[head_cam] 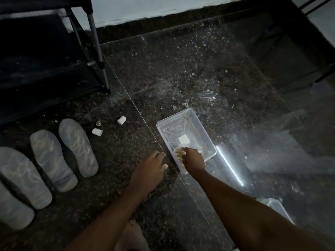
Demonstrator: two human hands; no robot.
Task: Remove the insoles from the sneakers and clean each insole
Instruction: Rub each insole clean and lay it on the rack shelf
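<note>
Head view. My right hand (193, 156) is clenched round a beige wad (178, 153), cloth or sponge I cannot tell, at the near end of the clear tub (204, 131), which stands on the glass tabletop (199, 69). My left hand (151, 168) lies at the glass edge, fingers loose, grasping nothing. Four pale insoles (78, 147) lie flat on the speckled floor (117, 160) to my left, side by side, well apart from the tub and near the dark rack (45, 60). Their long axes are parallel, running away from me with the far ends leaning slightly left; toe and heel are hard to tell in this light. Judged: each insole is light, thin and floppy, probably slick once wet, and best pinched at one end, or pressed flat at mid-length while wiped along its length.
</note>
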